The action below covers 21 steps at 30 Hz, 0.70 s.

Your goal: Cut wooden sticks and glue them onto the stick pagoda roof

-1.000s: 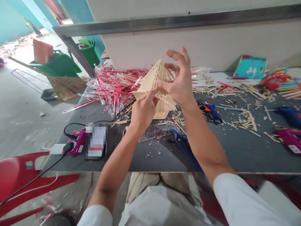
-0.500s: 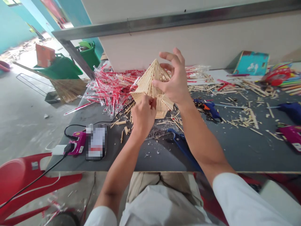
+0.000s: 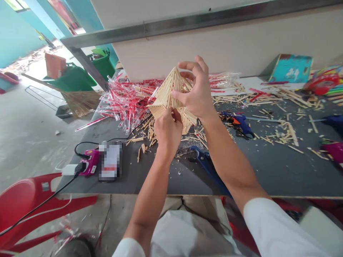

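Observation:
A small house model [image 3: 167,89] made of thin wooden sticks stands on the table, with a pointed, pyramid-like roof and flared lower eaves. My right hand [image 3: 198,92] curves around the roof's right side, thumb on its front face and some fingers behind the slope, the upper ones lifted near the peak. In front, my left hand [image 3: 168,132] pinches thumb and fingertips together against the roof's lower edge; whatever sits between those fingertips is hidden. Loose sticks [image 3: 152,135] and bits lie around the base.
Red-and-clear plastic wrappers [image 3: 128,100] heap behind on the left. A blue glue gun [image 3: 242,125] and blue-handled tool [image 3: 210,166] lie to the right. A phone [image 3: 110,160] and purple power adapter [image 3: 90,162] with cables occupy the left front. A metal rail [image 3: 171,28] crosses above.
My left hand has shifted slightly right along the front of the roof, still pinched. My right hand keeps its place on the roof, and the view has turned a little.

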Each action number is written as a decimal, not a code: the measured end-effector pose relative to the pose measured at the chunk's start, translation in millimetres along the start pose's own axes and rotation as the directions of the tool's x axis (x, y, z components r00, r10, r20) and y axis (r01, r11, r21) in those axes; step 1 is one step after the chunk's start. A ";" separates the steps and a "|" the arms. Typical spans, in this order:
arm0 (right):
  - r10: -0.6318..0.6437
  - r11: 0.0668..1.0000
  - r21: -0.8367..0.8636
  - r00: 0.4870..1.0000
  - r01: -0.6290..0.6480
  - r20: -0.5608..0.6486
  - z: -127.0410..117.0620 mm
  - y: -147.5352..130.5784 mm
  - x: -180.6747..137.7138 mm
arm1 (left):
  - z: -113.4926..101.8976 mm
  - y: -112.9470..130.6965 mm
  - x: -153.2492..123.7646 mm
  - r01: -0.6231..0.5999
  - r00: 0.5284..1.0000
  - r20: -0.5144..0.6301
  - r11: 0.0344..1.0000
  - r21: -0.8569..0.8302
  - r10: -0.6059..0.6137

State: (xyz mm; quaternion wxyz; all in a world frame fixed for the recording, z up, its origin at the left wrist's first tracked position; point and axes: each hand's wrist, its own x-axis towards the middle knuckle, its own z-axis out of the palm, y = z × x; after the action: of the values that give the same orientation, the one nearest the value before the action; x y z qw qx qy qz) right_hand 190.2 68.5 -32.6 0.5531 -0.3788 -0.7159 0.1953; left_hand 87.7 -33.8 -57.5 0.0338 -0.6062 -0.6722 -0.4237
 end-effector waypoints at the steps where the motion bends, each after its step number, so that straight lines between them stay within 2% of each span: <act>1: 0.001 1.000 -0.007 1.000 -0.001 0.002 0.0 0.0 0.2 | 0.4 -0.2 -0.5 -0.010 1.000 -0.008 1.000 -0.002 0.010; 6: 0.023 1.000 -0.020 1.000 -0.024 -0.006 -1.0 -0.8 2.5 | 0.4 -0.9 -2.3 -0.046 0.999 -0.021 0.999 0.015 0.046; 14: 0.002 1.000 -0.017 1.000 -0.002 0.002 -5.1 -9.0 -0.4 | -4.6 0.5 0.9 -0.016 0.998 0.062 0.998 0.068 0.011; 21: -0.017 0.998 -0.058 1.000 0.015 -0.025 -1.4 -8.4 -2.6 | -2.4 -0.2 0.8 -0.029 0.999 0.035 0.999 0.013 0.029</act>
State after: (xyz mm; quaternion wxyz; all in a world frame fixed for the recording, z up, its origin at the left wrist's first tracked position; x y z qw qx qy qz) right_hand 189.1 60.9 -28.0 0.5527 -0.3913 -0.7170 0.1654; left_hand 86.2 -34.7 -55.6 0.0325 -0.6229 -0.6667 -0.4081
